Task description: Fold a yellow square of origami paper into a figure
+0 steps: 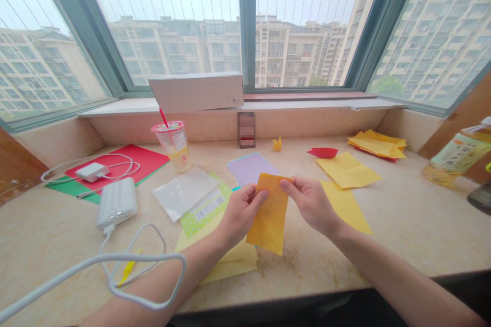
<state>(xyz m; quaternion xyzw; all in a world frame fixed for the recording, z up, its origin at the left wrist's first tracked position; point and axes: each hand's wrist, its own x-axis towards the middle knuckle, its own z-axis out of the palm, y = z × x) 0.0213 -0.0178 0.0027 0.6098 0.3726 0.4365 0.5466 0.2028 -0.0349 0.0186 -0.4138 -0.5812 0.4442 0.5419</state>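
An orange folded sheet of paper (270,214) hangs above the stone counter (402,225), held upright by both hands. My left hand (240,214) pinches its upper left edge with thumb and fingers closed. My right hand (312,202) pinches the upper right corner the same way. Under the hands lie yellow sheets (347,204) and a lilac sheet (251,167).
A power bank (117,203) with white cables (115,265) lies at left by red and green paper (141,158). A plastic cup with a red straw (172,144), a clear packet (186,191), a small yellow paper figure (276,144), a red folded piece (322,152), a yellow stack (378,144), a bottle (458,156) and a white box (197,91) surround them.
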